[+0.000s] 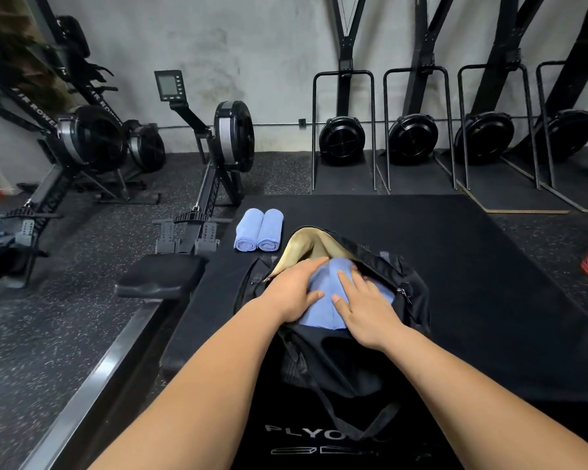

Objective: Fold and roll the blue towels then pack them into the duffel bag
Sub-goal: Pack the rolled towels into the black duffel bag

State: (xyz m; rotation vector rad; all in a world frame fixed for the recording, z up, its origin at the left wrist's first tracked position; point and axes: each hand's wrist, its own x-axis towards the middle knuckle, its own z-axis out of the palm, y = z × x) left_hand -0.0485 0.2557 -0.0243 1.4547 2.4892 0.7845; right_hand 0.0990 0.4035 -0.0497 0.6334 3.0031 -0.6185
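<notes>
Left hand [296, 290] and right hand [365, 308] press on the blue towel [326, 278] in the duffel bag [416, 300], fingers [314, 265] straight and apart (I fear shoving unrolls it).

This is a gym. Air rowers [233, 137] marked "AIR ROWER" stand on speckled rubber flooring [65, 317], 4 upright flywheel ski trainers [342, 140] line the bare concrete wall [269, 45], and a black exercise mat [455, 249] lies before them.
</notes>
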